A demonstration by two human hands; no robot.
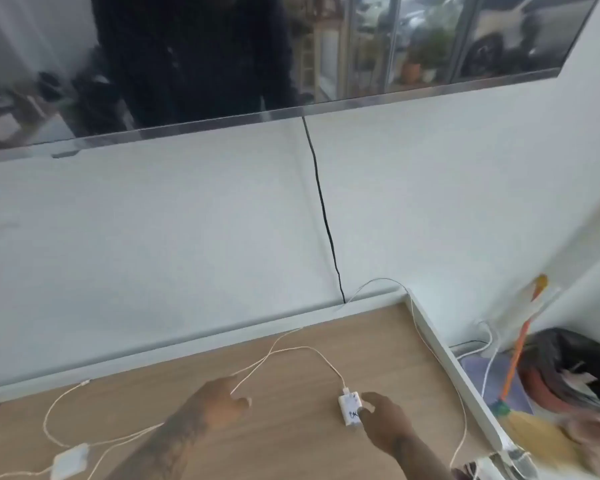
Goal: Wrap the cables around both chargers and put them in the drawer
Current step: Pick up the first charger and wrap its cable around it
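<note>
A small white charger with black scribbles lies on the wooden desk. Its thin white cable loops away over the desk toward the wall. My right hand touches the charger's right side with fingers curled around it. My left hand rests on the desk to the charger's left, pinching or pressing the cable at its fingertips. A second, flat white charger lies at the lower left, its cable curving in a loop beside it. No drawer is in view.
A pale wall with a black cord rises behind the desk. The desk's white right edge drops to the floor, where a broom, a dark bin and loose white cables lie.
</note>
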